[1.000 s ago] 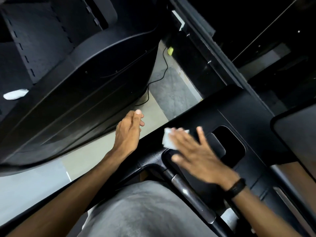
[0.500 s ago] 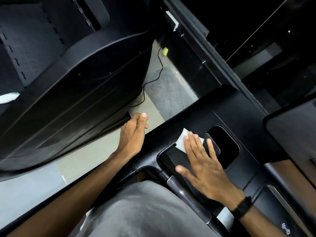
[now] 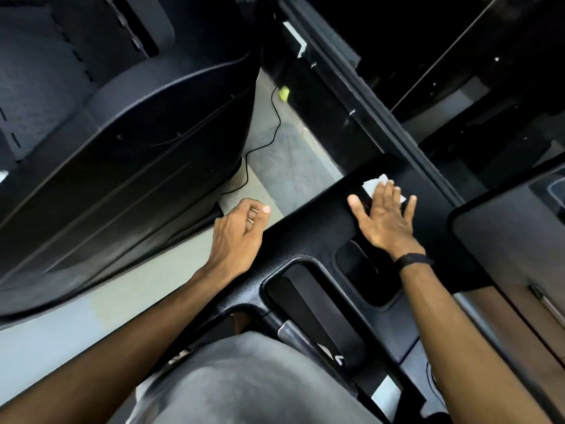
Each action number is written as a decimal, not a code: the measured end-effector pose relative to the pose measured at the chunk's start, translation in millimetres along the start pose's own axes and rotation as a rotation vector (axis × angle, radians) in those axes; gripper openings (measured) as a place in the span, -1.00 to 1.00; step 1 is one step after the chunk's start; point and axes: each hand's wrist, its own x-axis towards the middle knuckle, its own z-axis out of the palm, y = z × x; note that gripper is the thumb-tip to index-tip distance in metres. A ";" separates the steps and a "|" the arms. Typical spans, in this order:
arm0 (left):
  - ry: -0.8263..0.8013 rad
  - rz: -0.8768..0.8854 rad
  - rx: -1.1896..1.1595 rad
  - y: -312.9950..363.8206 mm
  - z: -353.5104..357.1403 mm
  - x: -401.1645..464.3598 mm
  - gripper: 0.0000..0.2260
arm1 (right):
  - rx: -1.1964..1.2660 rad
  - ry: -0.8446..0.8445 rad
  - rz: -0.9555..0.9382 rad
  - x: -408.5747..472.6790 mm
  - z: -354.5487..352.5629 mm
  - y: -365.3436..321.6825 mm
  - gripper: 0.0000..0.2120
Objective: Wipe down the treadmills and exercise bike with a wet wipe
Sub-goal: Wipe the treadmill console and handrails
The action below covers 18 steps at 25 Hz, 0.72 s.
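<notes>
On the black console [image 3: 305, 240], a white wipe [image 3: 374, 183] was pressed flat under the spread, straight fingers of the right hand [image 3: 383, 217], near the console's far edge. A black band [image 3: 412, 260] was worn on that wrist. At the console's left edge, the left hand [image 3: 240, 232] was rested, its fingers loosely curled with nothing held. Beyond it, a cable [image 3: 272, 133] was laid across the floor [image 3: 91, 307].
</notes>
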 end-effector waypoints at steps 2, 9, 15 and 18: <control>-0.007 0.046 0.018 1.4 7.5 3.5 -0.69 | -0.021 0.058 -0.188 -24.3 12.6 -23.5 0.01; -0.202 0.178 0.226 2.0 26.1 16.2 -0.43 | 0.008 0.109 -0.270 -42.4 21.0 21.9 -0.07; -0.238 0.168 0.336 -2.6 29.1 19.0 -0.37 | 0.023 0.097 -0.204 5.7 8.5 -19.2 -0.08; -0.222 0.148 0.336 -6.1 27.2 17.1 -0.33 | -0.001 0.072 -0.604 -54.1 23.6 -21.7 -0.05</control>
